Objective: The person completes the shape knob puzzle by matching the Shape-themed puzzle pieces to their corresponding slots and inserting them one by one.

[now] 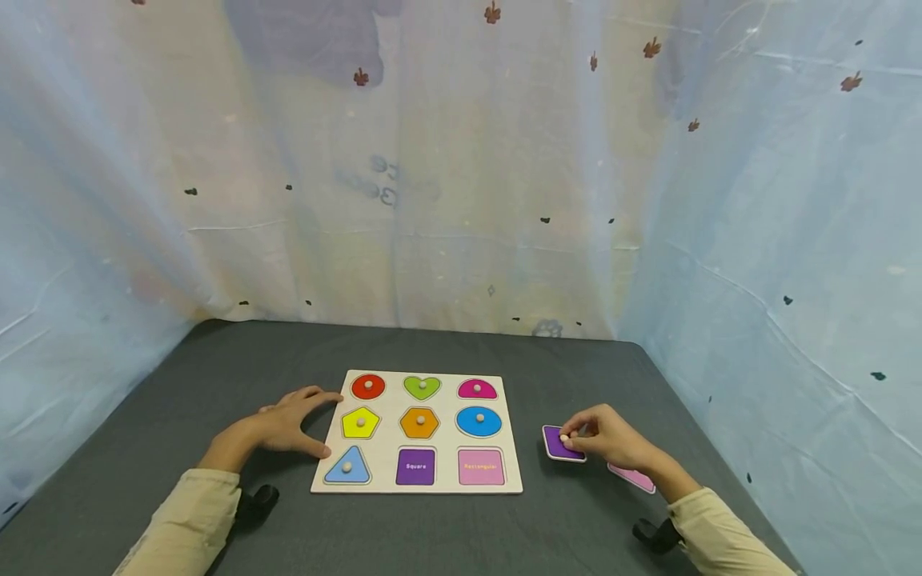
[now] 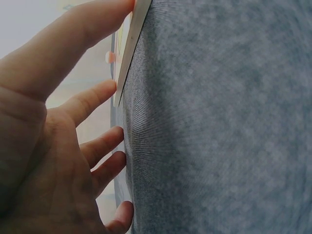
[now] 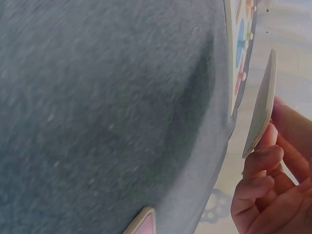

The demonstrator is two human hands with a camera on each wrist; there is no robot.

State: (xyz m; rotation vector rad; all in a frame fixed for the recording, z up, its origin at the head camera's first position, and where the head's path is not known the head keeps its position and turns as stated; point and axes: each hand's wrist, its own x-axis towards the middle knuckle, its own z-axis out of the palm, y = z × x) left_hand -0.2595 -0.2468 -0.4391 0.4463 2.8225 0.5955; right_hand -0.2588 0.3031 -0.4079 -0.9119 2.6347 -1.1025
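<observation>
A pale wooden shape puzzle board (image 1: 446, 432) lies on the dark cloth. My left hand (image 1: 291, 420) rests at its left side, thumb and index finger spread and touching the edge; the left wrist view shows those fingertips against the board's rim (image 2: 129, 53). To the right of the board, my right hand (image 1: 608, 436) pinches the purple square puzzle piece (image 1: 555, 448) by its knob. In the right wrist view this piece (image 3: 262, 107) is raised off the cloth, its plain underside showing. On the board, the slots marked Square (image 1: 415, 472) and Rectangular (image 1: 481, 472) hold no piece.
A pink rectangular piece (image 1: 634, 478) lies on the cloth, partly hidden beneath my right wrist. Knobbed pieces sit in the board's other slots, among them a red circle (image 1: 368, 392) and a blue triangle (image 1: 353, 472). Patterned curtains (image 1: 432, 200) hang behind the table.
</observation>
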